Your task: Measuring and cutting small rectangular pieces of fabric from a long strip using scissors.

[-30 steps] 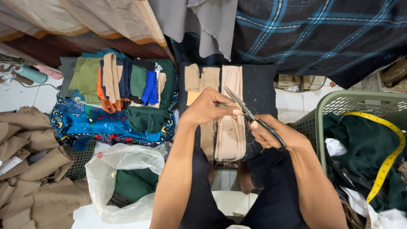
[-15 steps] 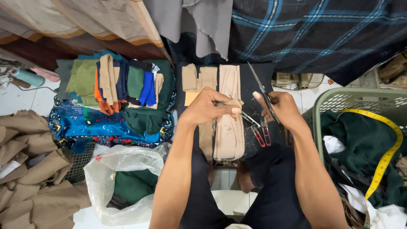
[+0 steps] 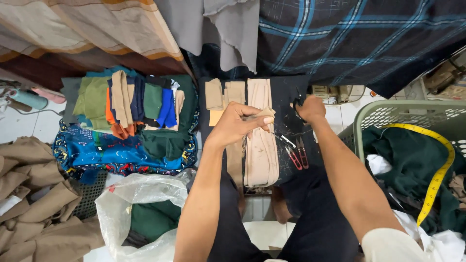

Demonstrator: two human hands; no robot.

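My left hand (image 3: 238, 125) pinches the folded end of a beige fabric strip (image 3: 264, 113) above a stack of long beige strips (image 3: 261, 157) that lies on a dark cloth (image 3: 287, 92) over my lap. Farther back on that cloth, my right hand (image 3: 309, 108) is closed around the dark handles of a pair of scissors (image 3: 297, 103); the blades are hidden. Small red-handled thread snips (image 3: 297, 158) rest on the dark cloth between my hands. More beige pieces (image 3: 213, 94) sit at the cloth's far left.
To the left, folded coloured fabric pieces (image 3: 131, 99) lie on a blue patterned cloth (image 3: 107, 155). A clear plastic bag (image 3: 136, 194) holds green fabric. Tan cloth (image 3: 29, 194) is heaped at far left. A green basket (image 3: 378, 111) at right holds dark cloth and a yellow tape measure (image 3: 439, 170).
My right hand has lifted the scissors away from the beige strip and carried them back and to the right. My left hand keeps its hold on the strip.
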